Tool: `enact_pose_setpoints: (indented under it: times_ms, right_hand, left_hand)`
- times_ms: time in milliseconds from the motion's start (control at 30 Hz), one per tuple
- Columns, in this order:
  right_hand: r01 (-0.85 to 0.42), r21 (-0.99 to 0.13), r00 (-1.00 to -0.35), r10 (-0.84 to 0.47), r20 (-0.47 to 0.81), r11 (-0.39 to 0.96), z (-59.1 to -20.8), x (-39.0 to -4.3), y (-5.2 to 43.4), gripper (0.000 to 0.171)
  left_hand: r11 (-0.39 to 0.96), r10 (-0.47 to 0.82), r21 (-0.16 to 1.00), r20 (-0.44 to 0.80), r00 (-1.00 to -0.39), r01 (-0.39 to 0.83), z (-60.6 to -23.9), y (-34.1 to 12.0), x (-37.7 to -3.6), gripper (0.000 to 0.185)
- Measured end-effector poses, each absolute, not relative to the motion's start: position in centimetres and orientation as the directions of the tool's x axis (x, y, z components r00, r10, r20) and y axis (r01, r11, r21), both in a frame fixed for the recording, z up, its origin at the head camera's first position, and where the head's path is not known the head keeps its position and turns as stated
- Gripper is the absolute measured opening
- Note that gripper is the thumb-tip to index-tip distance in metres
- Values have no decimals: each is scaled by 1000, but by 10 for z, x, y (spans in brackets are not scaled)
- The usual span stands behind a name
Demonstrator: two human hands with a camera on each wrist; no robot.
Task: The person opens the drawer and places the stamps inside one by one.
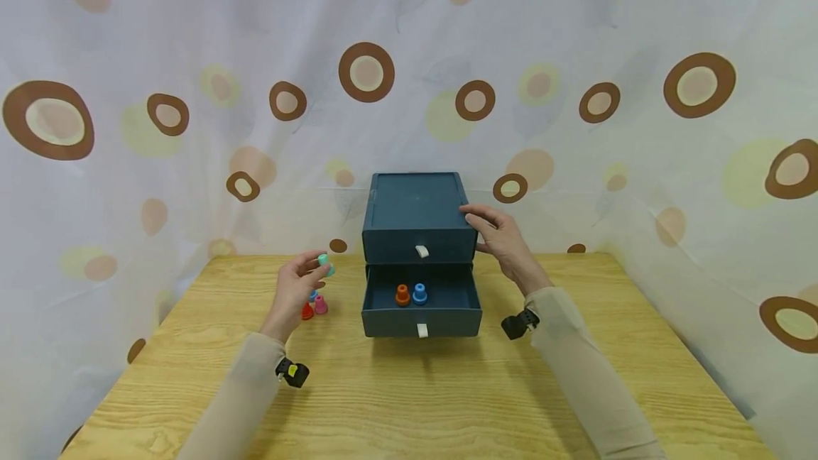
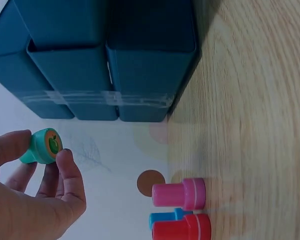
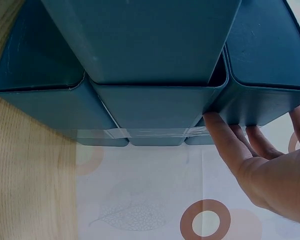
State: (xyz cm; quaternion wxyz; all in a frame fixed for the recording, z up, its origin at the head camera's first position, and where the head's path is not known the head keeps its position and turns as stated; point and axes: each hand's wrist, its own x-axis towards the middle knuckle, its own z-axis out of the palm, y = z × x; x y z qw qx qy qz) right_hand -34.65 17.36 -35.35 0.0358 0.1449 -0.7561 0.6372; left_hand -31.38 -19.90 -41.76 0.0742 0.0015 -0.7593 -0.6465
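My left hand (image 1: 297, 289) pinches a mint-green toy stamp (image 1: 324, 263) between thumb and fingers, above the table to the left of the dark blue drawer cabinet (image 1: 418, 201). In the left wrist view a green fruit picture shows on the orange end face of the stamp (image 2: 47, 145). The fingers of my right hand (image 1: 508, 243) lie against the cabinet's upper right side. In the right wrist view they touch its side wall (image 3: 262, 102). Below the top section, a drawer (image 1: 422, 321) is pulled out, holding an orange stamp (image 1: 402, 295) and a blue stamp (image 1: 419, 294).
Left of the cabinet, a red stamp (image 1: 307, 311), a pink stamp (image 1: 321, 304) and a light blue stamp (image 1: 313, 295) stand close together on the wooden table (image 1: 409, 403). White tabs (image 1: 422, 252) serve as drawer pulls. A patterned cloth (image 1: 409, 126) hangs behind.
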Motion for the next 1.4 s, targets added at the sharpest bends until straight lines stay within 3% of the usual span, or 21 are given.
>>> enact_pose_setpoints:
  times_ms: [633,1067,1400]
  right_hand:
    - [-252,-959,-957,-183,226,134,-352,-348,174,42]
    - [-250,-960,-956,-188,224,129,-353,-347,174,43]
    - [-246,-960,-958,-184,220,135,-352,-345,174,42]
  left_hand:
    - [83,-90,989,131,-987,124,-408,-178,-307,37]
    - [92,-94,953,295,-951,287,-401,-162,-296,31]
    - [159,-50,934,331,-942,320,-390,-145,-286,31]
